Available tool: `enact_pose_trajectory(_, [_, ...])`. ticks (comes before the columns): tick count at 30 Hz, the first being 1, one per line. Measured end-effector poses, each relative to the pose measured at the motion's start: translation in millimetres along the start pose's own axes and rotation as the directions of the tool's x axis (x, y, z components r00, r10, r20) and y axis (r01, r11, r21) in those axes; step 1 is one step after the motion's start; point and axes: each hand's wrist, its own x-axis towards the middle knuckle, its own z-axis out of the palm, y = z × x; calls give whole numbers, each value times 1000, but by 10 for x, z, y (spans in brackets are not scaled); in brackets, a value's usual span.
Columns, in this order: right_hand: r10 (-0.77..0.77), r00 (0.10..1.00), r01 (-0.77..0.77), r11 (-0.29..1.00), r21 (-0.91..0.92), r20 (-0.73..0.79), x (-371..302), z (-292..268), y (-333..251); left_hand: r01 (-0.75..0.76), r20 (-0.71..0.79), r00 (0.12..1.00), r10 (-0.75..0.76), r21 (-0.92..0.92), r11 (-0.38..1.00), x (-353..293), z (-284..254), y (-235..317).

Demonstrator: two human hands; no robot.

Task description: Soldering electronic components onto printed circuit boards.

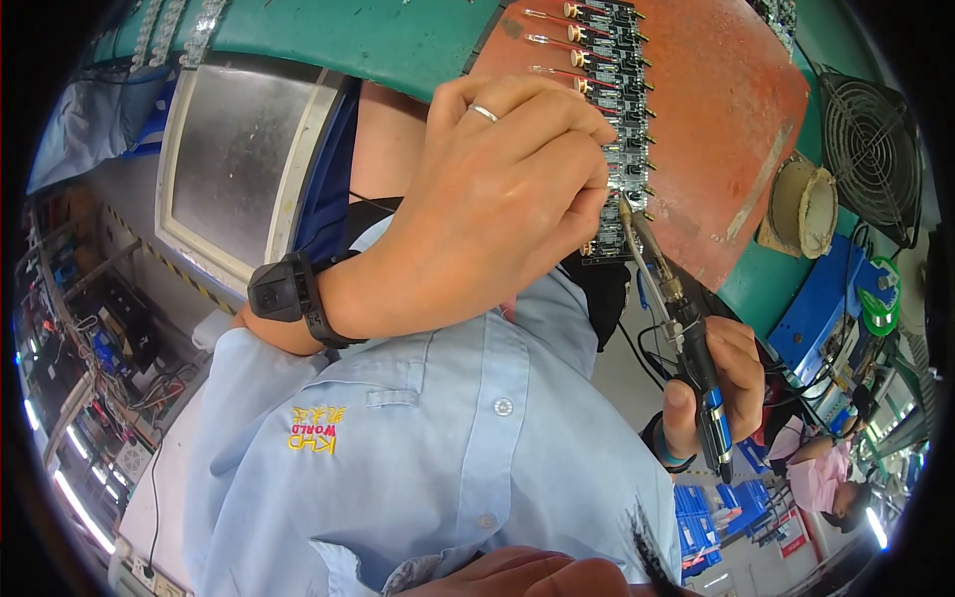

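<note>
A strip of small black circuit boards point(629, 99) runs along an orange-red work board point(731, 109), with round brass-coloured parts and red wires on its far-end boards. My left hand point(507, 179) lies over the strip's left side, fingers bent and drawn together by the boards. Whatever its fingertips pinch is hidden behind the hand. A soldering iron point(699, 368), with a thin metal tube clamped alongside, is gripped in my right hand point(734, 378). The iron's tip meets or nearly touches the strip's right edge near its lower end, close to my left fingers.
A green bench top point(318, 35) lies beneath the work board. To the right stand a black fan point(870, 149), a tan round holder point(804, 209), a blue box point(818, 308) and a green spool point(879, 298). A framed metal panel point(244, 149) is at left. Another person point(821, 478) sits far right.
</note>
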Motion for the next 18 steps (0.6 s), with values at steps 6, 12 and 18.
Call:
enact_pose_trajectory(6, [6, 1000, -6, 1000, 8, -9, 7, 7, 8, -1, 0, 1000, 1, 7, 1000, 1, -2, -1])
enact_pose_trajectory(12, [-34, 998, 36, 998, -51, 47, 43, -14, -24, 4, -6, 1000, -4, 8, 1000, 0, 3, 3])
enact_pose_trajectory(18, [-63, 993, 71, 995, -69, 103, 79, -37, -53, 2, -9, 1000, -2, 18, 1000, 7, 4, 9])
